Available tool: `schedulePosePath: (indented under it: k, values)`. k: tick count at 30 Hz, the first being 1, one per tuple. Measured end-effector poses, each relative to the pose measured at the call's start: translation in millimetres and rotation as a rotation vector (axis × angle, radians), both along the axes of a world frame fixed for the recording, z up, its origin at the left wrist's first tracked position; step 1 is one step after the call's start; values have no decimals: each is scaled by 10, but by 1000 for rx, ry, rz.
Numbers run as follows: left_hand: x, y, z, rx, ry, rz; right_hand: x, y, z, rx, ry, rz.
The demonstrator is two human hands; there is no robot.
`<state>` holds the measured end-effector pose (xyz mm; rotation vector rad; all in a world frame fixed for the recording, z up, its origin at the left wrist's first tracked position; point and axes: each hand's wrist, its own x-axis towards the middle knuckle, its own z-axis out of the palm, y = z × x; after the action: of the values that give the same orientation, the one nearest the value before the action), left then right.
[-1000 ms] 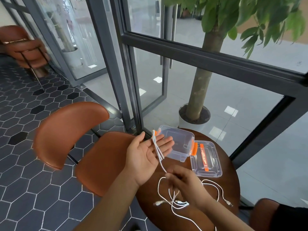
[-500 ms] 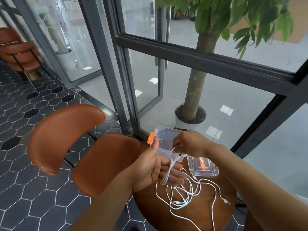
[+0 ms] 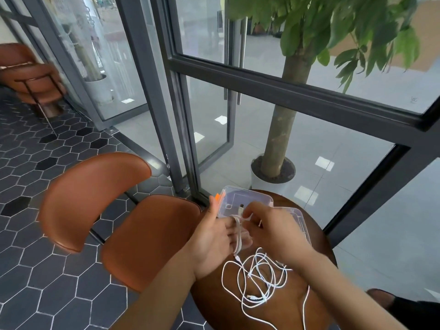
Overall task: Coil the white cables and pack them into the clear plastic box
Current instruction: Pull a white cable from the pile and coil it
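Right hand [image 3: 273, 231] nearer, white cable [image 3: 238, 235] round left fingers [image 3: 247, 244]

Head camera (wide-angle) looks forward and down, close over the table [image 3: 288, 313].

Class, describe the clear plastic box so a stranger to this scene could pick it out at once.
Find the round brown table by the potted tree. At its far edge stands the clear plastic box. Unlike the flat lid to its right, it is deep, with an orange clip at its left end.
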<state>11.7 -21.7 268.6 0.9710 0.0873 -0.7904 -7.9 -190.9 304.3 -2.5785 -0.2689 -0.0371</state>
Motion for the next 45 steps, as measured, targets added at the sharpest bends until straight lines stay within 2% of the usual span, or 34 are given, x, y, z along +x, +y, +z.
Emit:
schedulePosePath:
  k: [4,8,14,19,20,22,24,26,27,34,38,42,45]
  values:
    - [-33,-77,-2,-88,36,93,-204,105,-298,251,36,-78]
    - [26,-65,-30,-171,116,273,-412,137,-513,454,57,-132]
    - [44,-34,-40,-263,135,282,-461,18,-854,353,163,-41]
    - [-39,-67,37,-190,123,232,-257,-131,-930,167,3,-35]
    - [-47,-67,35,-187,121,229,-229,-141,-879,191,29,-31]
    - [-53,-54,40,-195,121,241,-183,-133,-753,402,215,-36]
    - [-59,-42,42,-209,121,228,-153,-112,-671,765,384,-110]
    - [-73,-38,33,-200,132,220,-166,-61,-596,1080,500,-182]
    - [-78,-43,13,-188,138,215,-174,-44,-579,1153,520,-202]
    - [-117,-19,-49,-198,231,228,-190,43,-700,1172,485,-210]
    - [-179,40,-106,-203,254,203,-246,99,-718,1382,525,-271]
    - [-172,76,-93,-115,179,93,-320,120,-759,1480,515,-354]
    - [-109,130,-30,9,91,18,-339,144,-746,1442,448,-405]
